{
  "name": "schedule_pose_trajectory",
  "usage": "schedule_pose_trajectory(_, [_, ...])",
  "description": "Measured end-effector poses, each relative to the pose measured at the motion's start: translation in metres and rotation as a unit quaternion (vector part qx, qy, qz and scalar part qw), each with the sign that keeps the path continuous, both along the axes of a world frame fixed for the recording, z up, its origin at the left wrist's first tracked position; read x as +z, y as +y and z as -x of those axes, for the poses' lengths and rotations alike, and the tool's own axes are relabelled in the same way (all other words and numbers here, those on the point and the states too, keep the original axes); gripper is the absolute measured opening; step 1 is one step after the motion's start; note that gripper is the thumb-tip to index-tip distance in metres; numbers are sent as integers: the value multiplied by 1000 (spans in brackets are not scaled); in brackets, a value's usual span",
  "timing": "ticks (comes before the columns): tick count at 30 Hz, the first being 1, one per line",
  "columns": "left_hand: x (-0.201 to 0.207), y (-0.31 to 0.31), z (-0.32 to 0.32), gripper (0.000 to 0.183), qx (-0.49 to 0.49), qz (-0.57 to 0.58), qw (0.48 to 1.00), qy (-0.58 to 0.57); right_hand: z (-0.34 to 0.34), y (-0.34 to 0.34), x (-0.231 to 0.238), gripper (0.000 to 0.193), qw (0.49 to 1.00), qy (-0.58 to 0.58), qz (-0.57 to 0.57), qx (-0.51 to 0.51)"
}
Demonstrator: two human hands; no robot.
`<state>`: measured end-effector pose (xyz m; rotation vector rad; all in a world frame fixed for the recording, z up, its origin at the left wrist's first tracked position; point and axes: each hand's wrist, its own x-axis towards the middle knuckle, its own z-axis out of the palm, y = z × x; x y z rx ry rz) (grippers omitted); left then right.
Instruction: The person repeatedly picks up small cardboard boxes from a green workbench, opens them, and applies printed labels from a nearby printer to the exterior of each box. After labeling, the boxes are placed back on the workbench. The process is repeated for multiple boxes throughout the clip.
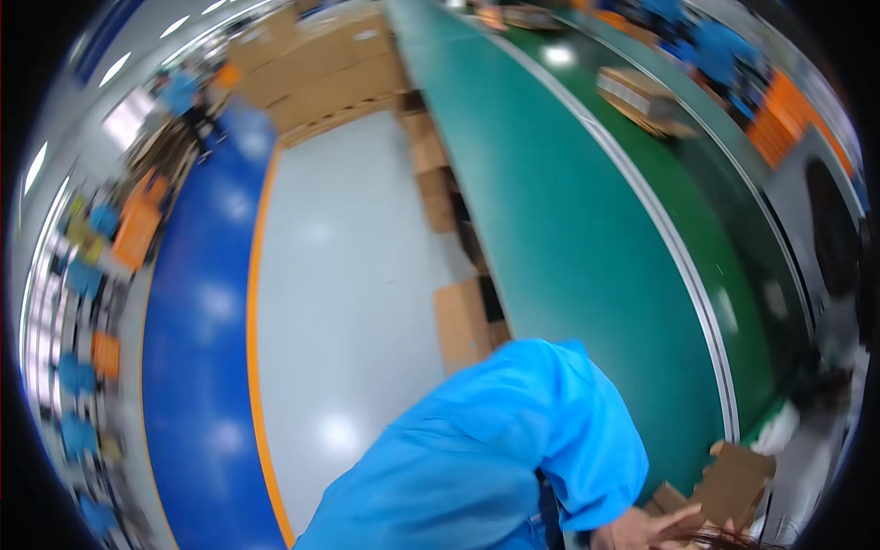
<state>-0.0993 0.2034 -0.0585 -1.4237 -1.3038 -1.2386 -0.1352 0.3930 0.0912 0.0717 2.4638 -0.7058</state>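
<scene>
My left arm in a blue sleeve (477,431) bends at the elbow over the edge of a long green work surface (587,238). Its hand, my left hand (646,530), shows at the lower edge, right of centre, partly cut off by the frame. One finger or thumb is stretched out to the right, and I see nothing held in the visible part. Close beside the hand are brown cardboard pieces (733,481), partly out of view. My right hand does not show.
Large cartons (330,78) are stacked on a pallet at the far end. Open boxes (461,325) line the green surface's left side. A flat carton (637,96) lies on the green strip to the right. Blue-clad people (183,92) and orange crates (137,225) are further off.
</scene>
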Motion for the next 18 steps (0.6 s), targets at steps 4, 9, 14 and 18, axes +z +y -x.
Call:
schedule_pose_trajectory(4, [-39,-47,83,71,80,13,997,-17,144,-114,-21,37,992,-9,-37,118])
schedule_pose_trajectory(9, [-11,-26,42,66,124,68,990,2,119,-53,-14,43,952,197,-12,234])
schedule_pose_trajectory(14, [5,-115,118,83,245,17,969,40,197,-82,-7,39,907,258,320,88])
schedule_pose_trajectory(18, [5,-150,170,52,543,93,823,-143,189,-125,-62,45,827,323,430,-164])
